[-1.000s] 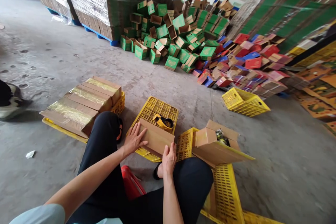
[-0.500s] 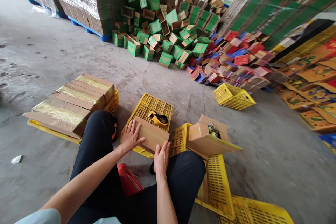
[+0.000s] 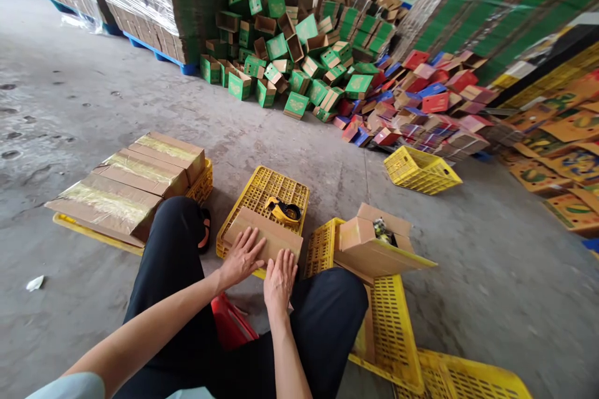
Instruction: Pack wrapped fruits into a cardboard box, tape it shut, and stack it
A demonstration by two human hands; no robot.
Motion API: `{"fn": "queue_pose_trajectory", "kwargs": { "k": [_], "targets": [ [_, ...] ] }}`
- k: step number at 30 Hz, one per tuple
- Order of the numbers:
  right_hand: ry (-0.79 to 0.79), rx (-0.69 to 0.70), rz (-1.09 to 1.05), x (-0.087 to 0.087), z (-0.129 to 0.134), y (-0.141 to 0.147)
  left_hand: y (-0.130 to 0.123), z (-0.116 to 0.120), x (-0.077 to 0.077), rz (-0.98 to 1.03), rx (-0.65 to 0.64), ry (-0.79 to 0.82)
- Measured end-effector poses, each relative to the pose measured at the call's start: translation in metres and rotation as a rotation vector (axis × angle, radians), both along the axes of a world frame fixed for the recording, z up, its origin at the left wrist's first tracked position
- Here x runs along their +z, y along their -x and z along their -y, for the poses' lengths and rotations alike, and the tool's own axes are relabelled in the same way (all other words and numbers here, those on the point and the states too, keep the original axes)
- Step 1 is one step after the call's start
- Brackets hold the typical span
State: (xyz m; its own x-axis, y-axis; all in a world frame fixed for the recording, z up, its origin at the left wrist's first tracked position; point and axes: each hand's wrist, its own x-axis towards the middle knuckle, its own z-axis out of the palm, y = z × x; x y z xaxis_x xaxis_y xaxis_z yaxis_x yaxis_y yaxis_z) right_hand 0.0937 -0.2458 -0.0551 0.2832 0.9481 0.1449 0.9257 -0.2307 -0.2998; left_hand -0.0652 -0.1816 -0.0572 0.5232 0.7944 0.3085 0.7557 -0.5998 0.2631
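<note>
Clock centred on the brown carton (image 3: pixel 269 229), twelve pointing away from the person, and here's the action: both bare hands are down on the cardboard! The carton lies long side across on the upturned yellow crate (image 3: pixel 299 190), right beneath the fingers, its far part reaching past the fingertips towards twelve.

The left hand (image 3: pixel 239 259) comes in from seven, open, fingers spread and laid along the top, pointing between one and two; the carton's end shows beyond it at nine. The right hand (image 3: pixel 279 277) works at five, open as well, fingers nearly straight and close together, tips on the near part of the carton and pointing close to twelve. Neither hand is closed around anything, and the two are side by side, just apart.

At one o'clock, just beyond the carton, the yellow-and-black tape dispenser (image 3: pixel 284 211) sits on that same crate. Over at three, an open carton (image 3: pixel 358 243) stands with flaps out, dark and pale contents peeking through. Between nine and ten, three taped cartons (image 3: pixel 126 190) lie in a row on another crate. Down at seven, a red object (image 3: pixel 230 323) shows between the knees. Far out, green boxes (image 3: pixel 296 103) heap up at twelve, red and blue ones (image 3: pixel 435 103) at two.
</note>
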Motion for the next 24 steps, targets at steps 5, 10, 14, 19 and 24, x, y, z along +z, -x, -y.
{"fn": "queue_pose_trajectory", "kwargs": {
  "k": [5, 10, 14, 19, 24],
  "targets": [
    [-0.037, 0.163, -0.031, 0.000, -0.005, 0.014, -0.004, 0.012, 0.005, -0.003, -0.119, 0.067],
    [0.007, 0.122, -0.019, 0.009, -0.003, 0.000, 0.008, -0.001, 0.016, 0.017, -0.093, 0.127],
    [0.046, -0.069, -0.028, 0.012, -0.001, -0.023, 0.025, -0.016, 0.017, 0.012, 0.123, 0.128],
    [0.024, -0.114, -0.026, 0.007, -0.005, -0.024, 0.030, -0.022, 0.005, 0.025, 0.226, 0.093],
    [0.014, 0.002, -0.006, 0.013, -0.018, 0.001, 0.025, -0.025, 0.004, 0.077, 0.209, 0.066]
  ]
}}
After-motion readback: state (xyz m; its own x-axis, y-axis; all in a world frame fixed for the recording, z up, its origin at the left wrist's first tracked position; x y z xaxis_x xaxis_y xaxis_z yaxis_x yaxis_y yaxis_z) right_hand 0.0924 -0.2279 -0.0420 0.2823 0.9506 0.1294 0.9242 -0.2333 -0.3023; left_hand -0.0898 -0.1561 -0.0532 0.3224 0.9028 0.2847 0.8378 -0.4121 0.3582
